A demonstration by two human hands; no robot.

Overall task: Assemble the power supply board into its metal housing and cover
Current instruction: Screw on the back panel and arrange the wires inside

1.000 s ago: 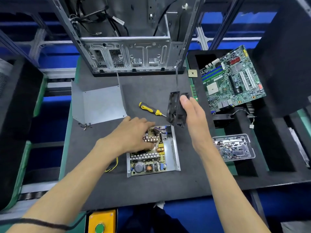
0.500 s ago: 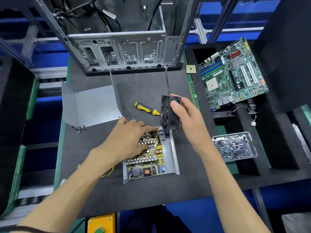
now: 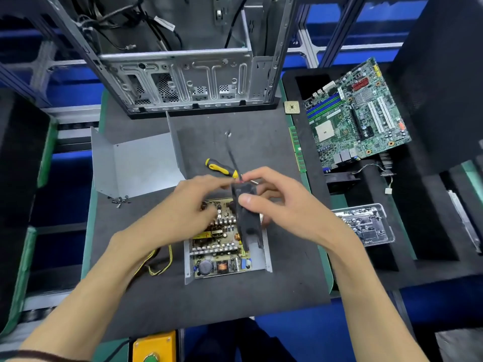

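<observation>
Both hands on fan [image 3: 247, 220] over board [image 3: 220, 246] in housing [image 3: 267, 259]: right hand [image 3: 285, 207] grips frame, left hand [image 3: 193, 205] pinches top. Seat squarely; keep lead clear.

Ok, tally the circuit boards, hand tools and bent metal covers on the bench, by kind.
Circuit boards: 2, power supply board and motherboard
Screwdrivers: 1, yellow-handled screwdriver
Metal covers: 1, grey cover
Total: 4

Black fan [image 3: 247, 223], yellow-black screwdriver [image 3: 220, 168], green motherboard [image 3: 358, 118]
</observation>
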